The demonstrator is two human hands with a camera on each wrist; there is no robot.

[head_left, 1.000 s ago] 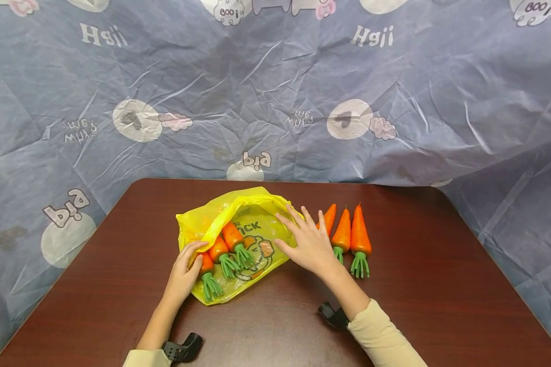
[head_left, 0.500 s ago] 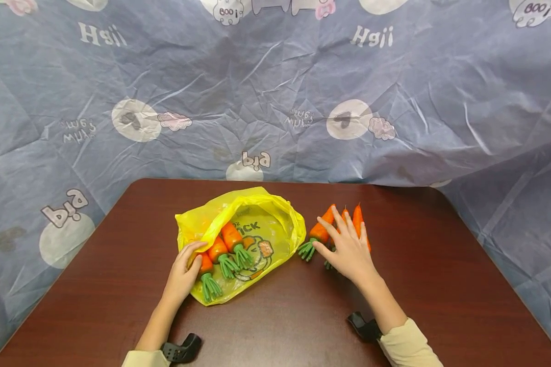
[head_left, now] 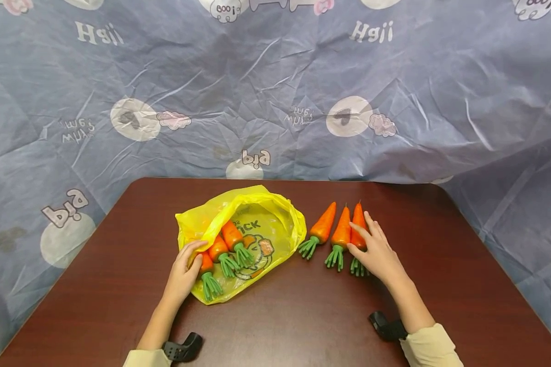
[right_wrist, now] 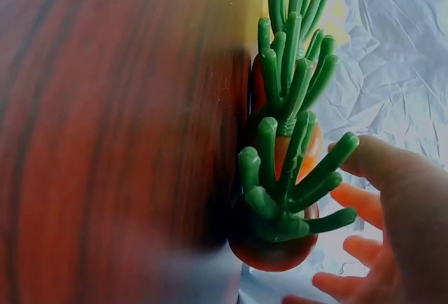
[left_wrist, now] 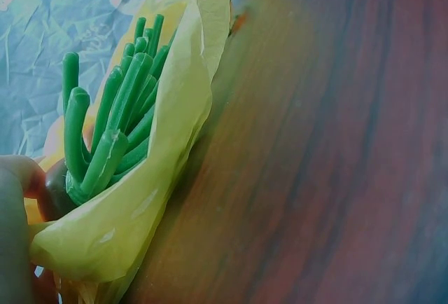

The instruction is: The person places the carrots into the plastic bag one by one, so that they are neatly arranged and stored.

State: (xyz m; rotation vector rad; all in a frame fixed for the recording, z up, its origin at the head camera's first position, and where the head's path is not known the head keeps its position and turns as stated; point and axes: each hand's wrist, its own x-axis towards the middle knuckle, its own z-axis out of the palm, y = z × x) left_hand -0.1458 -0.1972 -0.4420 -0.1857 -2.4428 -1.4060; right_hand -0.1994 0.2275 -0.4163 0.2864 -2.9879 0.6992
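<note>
A yellow plastic bag lies with its mouth spread toward the person. Three orange carrots with green tops, such as this carrot, lie partly inside it. My left hand holds the bag's left edge, thumb beside the nearest carrot; green stems rise beside the bag's edge in the left wrist view. Right of the bag lie a slanted carrot, a middle carrot and a rightmost carrot. Over the rightmost one my right hand is spread, fingers apart, hiding part of it.
Everything lies on a dark reddish-brown table. Behind its far edge hangs a creased grey-blue printed cloth. Black wrist devices sit on both forearms, one a left wrist camera, the other a right wrist camera.
My right hand has left the bag's right rim and moved right across the loose carrots to the rightmost one, uncovering the other two. My left hand has stayed at the bag's edge.
</note>
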